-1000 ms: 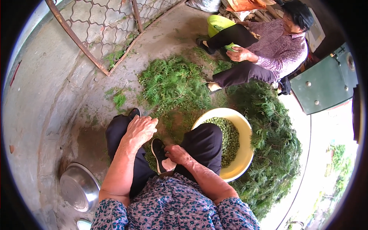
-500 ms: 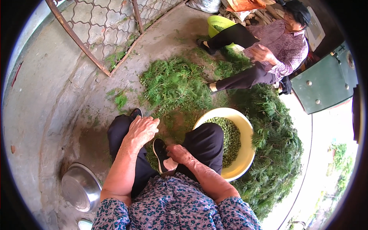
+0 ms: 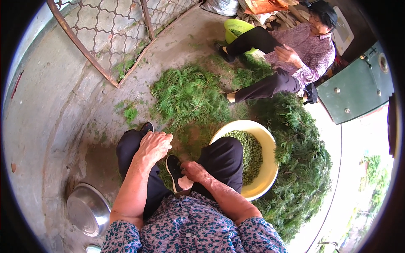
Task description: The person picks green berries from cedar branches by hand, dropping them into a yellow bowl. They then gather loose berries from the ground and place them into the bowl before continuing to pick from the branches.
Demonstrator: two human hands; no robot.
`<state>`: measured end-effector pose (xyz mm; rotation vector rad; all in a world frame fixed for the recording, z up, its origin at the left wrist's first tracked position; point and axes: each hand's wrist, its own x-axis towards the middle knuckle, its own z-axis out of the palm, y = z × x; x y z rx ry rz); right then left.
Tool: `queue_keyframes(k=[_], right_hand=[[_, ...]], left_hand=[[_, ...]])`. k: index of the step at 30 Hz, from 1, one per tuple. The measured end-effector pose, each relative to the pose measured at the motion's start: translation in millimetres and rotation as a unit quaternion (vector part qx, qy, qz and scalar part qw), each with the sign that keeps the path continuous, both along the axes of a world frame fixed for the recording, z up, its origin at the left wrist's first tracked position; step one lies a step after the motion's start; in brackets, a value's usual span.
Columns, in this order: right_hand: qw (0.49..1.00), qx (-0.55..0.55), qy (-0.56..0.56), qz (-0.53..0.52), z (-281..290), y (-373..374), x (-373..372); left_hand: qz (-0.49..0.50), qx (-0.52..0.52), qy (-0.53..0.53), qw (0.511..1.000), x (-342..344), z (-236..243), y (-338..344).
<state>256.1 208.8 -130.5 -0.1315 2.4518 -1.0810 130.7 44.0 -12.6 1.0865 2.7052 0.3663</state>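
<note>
Round yellow plastic tub (image 3: 270, 168) lies near 3 o'clock from right hand (image 3: 194, 172), the nearer; left hand (image 3: 155, 147) farther. Fingers curled; whether either grip holds anything, cannot tell.

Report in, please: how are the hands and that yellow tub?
Left hand curled beside left knee; right hand near black shoe; grips unclear. Yellow tub holds round green bits. Right knee hides part of its rim.
</note>
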Motion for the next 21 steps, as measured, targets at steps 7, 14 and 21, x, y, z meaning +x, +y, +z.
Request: queue_keyframes(k=[7,14,21], right_hand=[[1.0,0.016,-0.02,0.007,6,-2,-1],[1.0,0.015,-0.006,0.017,5,-1,-1],[1.0,0.001,0.01,0.012,6,-2,-3]], left_hand=[[-0.004,-0.037,-0.024,0.999,5,25,8],[-0.011,-0.046,-0.031,0.998,3,16,10],[-0.018,-0.018,-0.015,1.0,0,-3,3]])
